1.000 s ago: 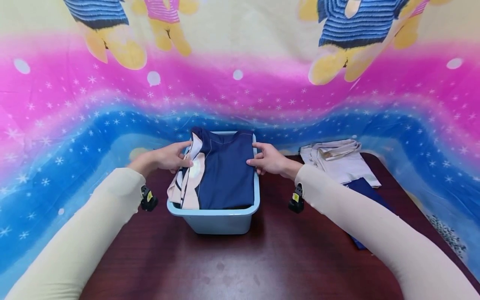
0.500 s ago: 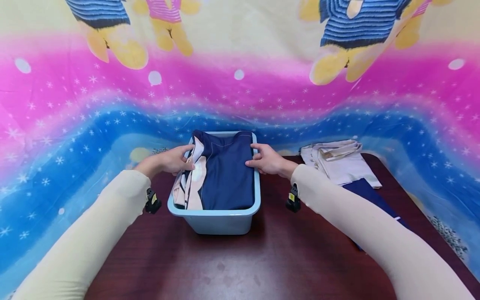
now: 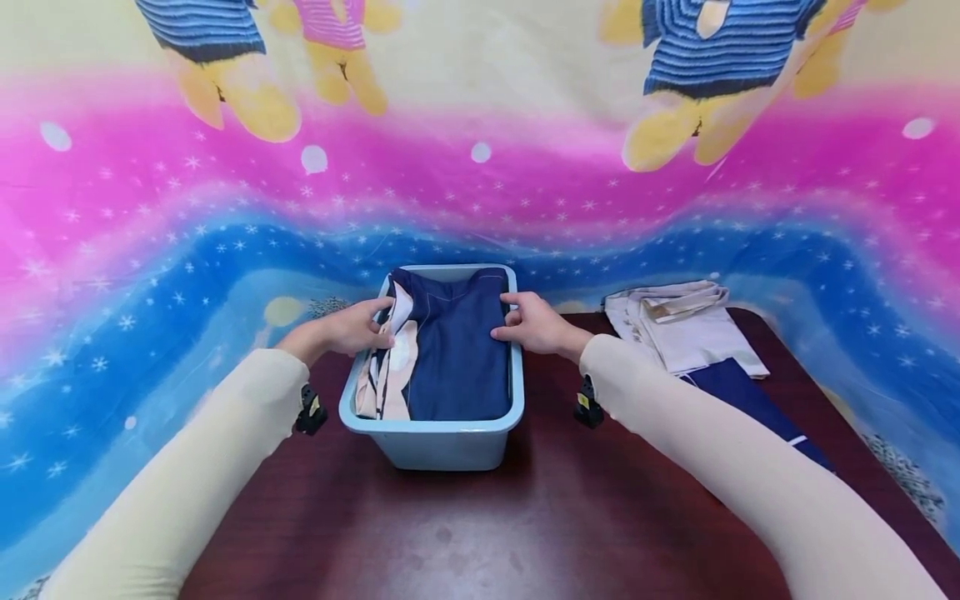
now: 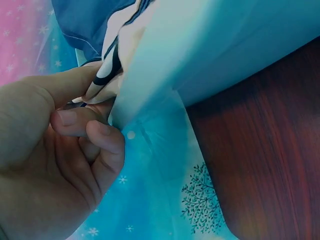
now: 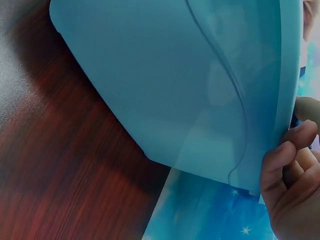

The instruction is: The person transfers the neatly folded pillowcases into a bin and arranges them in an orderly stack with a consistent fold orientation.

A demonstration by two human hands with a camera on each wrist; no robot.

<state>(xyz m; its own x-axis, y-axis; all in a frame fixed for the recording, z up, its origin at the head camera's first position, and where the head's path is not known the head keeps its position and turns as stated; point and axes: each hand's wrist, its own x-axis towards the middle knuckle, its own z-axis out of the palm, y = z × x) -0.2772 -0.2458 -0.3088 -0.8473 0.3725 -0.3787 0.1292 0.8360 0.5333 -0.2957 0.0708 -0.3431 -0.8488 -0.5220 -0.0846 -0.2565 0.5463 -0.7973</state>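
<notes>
A folded navy garment (image 3: 461,358) with a cream-and-black patterned left side lies in a light-blue plastic basin (image 3: 438,450), just below its rim. At the left rim, my left hand (image 3: 348,327) pinches the patterned edge between thumb and fingers. The left wrist view shows the thumb over the patterned cloth (image 4: 111,65), with curled fingers beside the basin wall. My right hand (image 3: 536,323) holds the garment's right edge, its thumb on the navy cloth. In the right wrist view its curled fingers sit against the outside of the rim, and the cloth is mostly hidden.
A folded white cloth (image 3: 686,333) lies at the table's back right, with a folded navy piece (image 3: 738,400) in front, partly behind my right sleeve. The dark red wooden table (image 3: 465,542) stretches toward me. A cartoon-printed curtain (image 3: 480,200) hangs behind the basin.
The garment has sunk slightly deeper into the basin. My left hand has moved a little right and down, drawing the patterned edge inward from the rim. My right hand has lowered slightly.
</notes>
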